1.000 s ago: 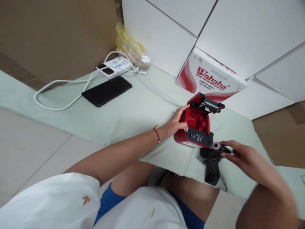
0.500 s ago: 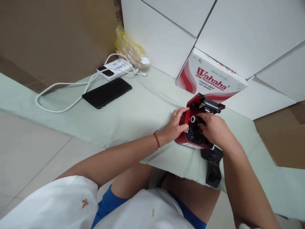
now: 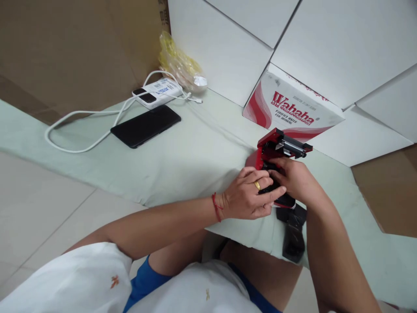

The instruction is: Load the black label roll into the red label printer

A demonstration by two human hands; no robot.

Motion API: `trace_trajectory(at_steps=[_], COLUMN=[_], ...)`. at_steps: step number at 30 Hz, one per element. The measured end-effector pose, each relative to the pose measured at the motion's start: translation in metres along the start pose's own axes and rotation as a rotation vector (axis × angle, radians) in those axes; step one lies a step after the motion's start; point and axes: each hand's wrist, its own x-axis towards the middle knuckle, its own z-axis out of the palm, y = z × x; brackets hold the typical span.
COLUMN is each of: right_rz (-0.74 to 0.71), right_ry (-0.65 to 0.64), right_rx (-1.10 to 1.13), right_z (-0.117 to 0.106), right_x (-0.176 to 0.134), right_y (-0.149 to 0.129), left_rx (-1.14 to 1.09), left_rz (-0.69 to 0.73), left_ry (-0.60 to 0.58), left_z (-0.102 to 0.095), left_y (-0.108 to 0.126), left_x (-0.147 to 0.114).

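Note:
A small red and black printer stands on the cloth with its lid raised, showing a dark roller. My right hand reaches into the open compartment, thumb and fingers brought together; what they pinch is hidden. Across the near left side of the printer lies my left hand, with some fingers bent over the opening and one reaching toward my right fingertips. Whatever my left fingers hold is covered. A folded black strip lies below the printer, at the table's front edge.
Behind the printer a white and red Wahaha box leans against the white panels. To the left are a black phone, a white power bank with a looped white cable, and a crumpled plastic bag. A cardboard box stands right.
My left hand has left the printer's left side wall and come over its near side, fingers bent into the opening. The white ring seen inside is now covered. My right hand stays in the compartment.

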Motion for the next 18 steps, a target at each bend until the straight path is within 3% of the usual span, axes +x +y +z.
trace_trajectory(at_steps=[2, 5, 7, 9, 13, 18], right_rz=[-0.025, -0.02, -0.049, -0.127, -0.282, -0.277], right_ry=[0.097, 0.398, 0.595, 0.704, 0.67, 0.592], right_rx=[0.193, 0.35, 0.321, 0.203, 0.017, -0.008], right_z=[-0.01, -0.023, -0.025, -0.021, -0.008, -0.003], right_x=[-0.012, -0.024, -0.021, -0.012, 0.006, 0.007], right_y=[0.004, 0.007, 0.01, 0.013, 0.02, 0.02], left_rx=[0.013, -0.024, -0.042, -0.013, 0.124, 0.214], left_rz=[0.014, -0.006, 0.015, 0.061, 0.117, 0.054], left_ry=[-0.007, -0.014, 0.035, 0.081, 0.093, 0.067], left_z=[-0.001, -0.001, -0.001, -0.001, -0.004, -0.007], left_y=[0.001, 0.004, 0.006, 0.006, 0.009, 0.022], left_x=[0.0, 0.0, 0.0, 0.001, 0.002, 0.005])
